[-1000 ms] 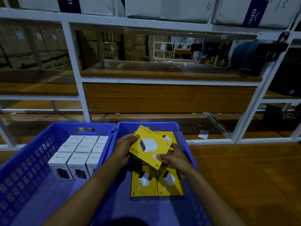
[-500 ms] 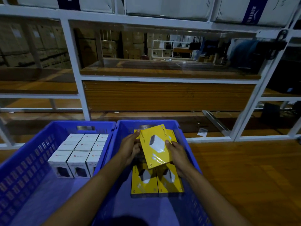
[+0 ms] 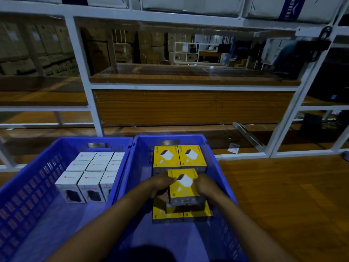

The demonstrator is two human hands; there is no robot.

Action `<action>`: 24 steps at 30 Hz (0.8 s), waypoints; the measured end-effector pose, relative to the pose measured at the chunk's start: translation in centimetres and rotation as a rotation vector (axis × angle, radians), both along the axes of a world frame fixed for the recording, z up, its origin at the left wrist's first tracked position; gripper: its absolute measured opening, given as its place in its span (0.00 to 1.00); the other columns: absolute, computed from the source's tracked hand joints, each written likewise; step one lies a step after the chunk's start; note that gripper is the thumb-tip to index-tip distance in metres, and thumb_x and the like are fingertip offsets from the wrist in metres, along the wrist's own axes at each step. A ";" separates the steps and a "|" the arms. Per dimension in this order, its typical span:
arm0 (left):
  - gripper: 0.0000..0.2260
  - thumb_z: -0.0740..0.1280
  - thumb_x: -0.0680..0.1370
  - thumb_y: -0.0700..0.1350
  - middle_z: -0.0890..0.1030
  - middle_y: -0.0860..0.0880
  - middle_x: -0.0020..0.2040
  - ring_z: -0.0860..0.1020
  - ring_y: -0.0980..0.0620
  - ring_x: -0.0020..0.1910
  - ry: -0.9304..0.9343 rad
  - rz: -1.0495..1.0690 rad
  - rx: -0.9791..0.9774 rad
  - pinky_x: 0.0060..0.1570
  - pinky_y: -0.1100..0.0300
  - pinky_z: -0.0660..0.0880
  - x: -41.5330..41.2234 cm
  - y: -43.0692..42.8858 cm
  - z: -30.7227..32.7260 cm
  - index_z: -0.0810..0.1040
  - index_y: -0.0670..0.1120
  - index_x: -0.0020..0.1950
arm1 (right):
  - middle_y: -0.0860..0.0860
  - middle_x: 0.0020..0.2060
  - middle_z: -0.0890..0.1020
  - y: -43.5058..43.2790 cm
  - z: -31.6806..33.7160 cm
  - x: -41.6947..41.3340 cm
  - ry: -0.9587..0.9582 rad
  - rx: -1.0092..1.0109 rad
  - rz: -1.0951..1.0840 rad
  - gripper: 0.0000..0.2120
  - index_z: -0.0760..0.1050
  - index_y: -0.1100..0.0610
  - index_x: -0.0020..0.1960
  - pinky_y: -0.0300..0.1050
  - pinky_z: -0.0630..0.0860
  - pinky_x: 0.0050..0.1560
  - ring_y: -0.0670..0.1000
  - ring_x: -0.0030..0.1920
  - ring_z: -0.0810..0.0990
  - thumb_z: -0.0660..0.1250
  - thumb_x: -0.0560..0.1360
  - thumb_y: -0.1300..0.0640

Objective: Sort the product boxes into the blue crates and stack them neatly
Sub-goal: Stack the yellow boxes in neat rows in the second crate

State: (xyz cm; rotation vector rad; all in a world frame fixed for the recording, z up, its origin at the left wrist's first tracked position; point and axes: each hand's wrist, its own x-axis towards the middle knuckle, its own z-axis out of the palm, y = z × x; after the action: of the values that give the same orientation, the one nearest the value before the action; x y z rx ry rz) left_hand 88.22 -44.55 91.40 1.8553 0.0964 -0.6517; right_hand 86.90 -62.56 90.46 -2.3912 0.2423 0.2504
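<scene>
Two blue crates stand side by side in front of me. The left crate (image 3: pixel 28 186) holds several white boxes (image 3: pixel 90 178) in neat rows. In the right crate (image 3: pixel 224 178) two yellow boxes (image 3: pixel 179 157) lie side by side at the far end, and two more yellow boxes (image 3: pixel 170 214) lie nearer to me. Above that nearer pair I hold one yellow box (image 3: pixel 184 185) flat between both hands. My left hand (image 3: pixel 160 183) grips its left edge and my right hand (image 3: pixel 204 184) grips its right edge.
The crates sit on a wooden table (image 3: pixel 283 195) that stretches to the right. Behind them rises a white metal shelf frame (image 3: pixel 81 72) with wooden shelves. White cartons (image 3: pixel 188 4) fill the top shelf. A small slip of paper (image 3: pixel 233 148) lies by the frame.
The yellow box has come down and toward me, from over the far pair to just above the nearer pair, now lying level. The far pair of yellow boxes is uncovered.
</scene>
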 end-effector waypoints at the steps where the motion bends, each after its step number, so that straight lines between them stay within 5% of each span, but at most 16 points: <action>1: 0.14 0.61 0.83 0.49 0.81 0.37 0.50 0.83 0.43 0.44 0.022 -0.026 0.074 0.45 0.54 0.81 -0.1 -0.2 -0.5 0.78 0.38 0.54 | 0.64 0.60 0.79 0.0 0.0 -0.1 0.077 -0.056 0.080 0.17 0.75 0.69 0.62 0.49 0.73 0.54 0.62 0.60 0.78 0.54 0.84 0.58; 3: 0.15 0.61 0.83 0.50 0.80 0.40 0.40 0.79 0.48 0.33 0.032 -0.064 0.166 0.38 0.53 0.80 0.4 -0.6 -1.8 0.78 0.39 0.46 | 0.66 0.62 0.78 -0.2 0.2 -0.5 0.154 -0.123 0.148 0.18 0.76 0.70 0.63 0.51 0.74 0.59 0.63 0.61 0.77 0.54 0.84 0.60; 5: 0.16 0.63 0.82 0.51 0.80 0.37 0.44 0.77 0.46 0.37 0.000 -0.099 0.226 0.43 0.46 0.80 1.2 -1.2 -3.0 0.78 0.39 0.47 | 0.64 0.63 0.77 -0.3 0.5 -0.2 0.164 -0.186 0.103 0.16 0.74 0.68 0.65 0.49 0.73 0.60 0.63 0.64 0.76 0.56 0.82 0.62; 9: 0.16 0.61 0.83 0.48 0.73 0.45 0.34 0.74 0.53 0.26 -0.025 -0.225 0.384 0.25 0.59 0.73 0.2 -2.9 -3.2 0.72 0.43 0.38 | 0.59 0.59 0.81 0.4 0.0 -0.6 0.136 -0.369 0.170 0.14 0.78 0.62 0.61 0.50 0.76 0.50 0.59 0.55 0.80 0.65 0.78 0.58; 12: 0.13 0.70 0.78 0.45 0.76 0.46 0.28 0.76 0.52 0.22 0.021 -0.342 0.476 0.21 0.62 0.71 -0.8 -3.5 -4.0 0.73 0.43 0.35 | 0.56 0.62 0.80 1.0 -0.5 -0.9 0.183 -0.473 0.325 0.21 0.78 0.56 0.63 0.52 0.80 0.55 0.58 0.59 0.80 0.72 0.71 0.54; 15: 0.12 0.77 0.70 0.42 0.80 0.49 0.24 0.79 0.54 0.25 0.017 -0.466 0.489 0.30 0.60 0.76 -1.5 -3.7 -5.0 0.75 0.42 0.36 | 0.58 0.66 0.74 0.6 -1.1 -0.8 0.246 -0.622 0.455 0.31 0.71 0.55 0.70 0.54 0.76 0.60 0.62 0.64 0.74 0.75 0.69 0.52; 18: 0.13 0.79 0.67 0.41 0.83 0.45 0.34 0.77 0.58 0.23 -0.105 -0.468 0.528 0.28 0.60 0.75 -2.0 -4.0 -6.4 0.78 0.42 0.45 | 0.64 0.70 0.66 0.4 -1.7 -1.4 0.191 -0.731 0.457 0.36 0.57 0.62 0.77 0.60 0.70 0.63 0.67 0.69 0.67 0.70 0.75 0.55; 20: 0.18 0.78 0.68 0.43 0.85 0.41 0.42 0.81 0.53 0.29 -0.191 -0.467 0.597 0.29 0.59 0.75 -2.0 -4.3 -6.8 0.79 0.40 0.54 | 0.65 0.70 0.66 0.6 -2.2 -1.7 0.097 -0.773 0.417 0.30 0.56 0.66 0.76 0.61 0.69 0.64 0.68 0.68 0.66 0.64 0.79 0.59; 24: 0.21 0.76 0.71 0.49 0.82 0.42 0.54 0.80 0.45 0.55 -0.351 -0.521 0.750 0.50 0.52 0.76 -1.9 -4.4 -6.7 0.79 0.38 0.58 | 0.65 0.69 0.66 0.8 -2.7 -1.3 0.073 -0.799 0.410 0.29 0.58 0.68 0.74 0.63 0.70 0.62 0.69 0.67 0.66 0.64 0.77 0.62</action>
State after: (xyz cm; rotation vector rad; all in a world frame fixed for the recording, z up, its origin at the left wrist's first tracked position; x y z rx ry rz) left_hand 86.28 -48.94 84.73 2.7357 -0.4451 -0.6775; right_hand 85.58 -61.72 87.75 -3.2191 -0.1605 0.5041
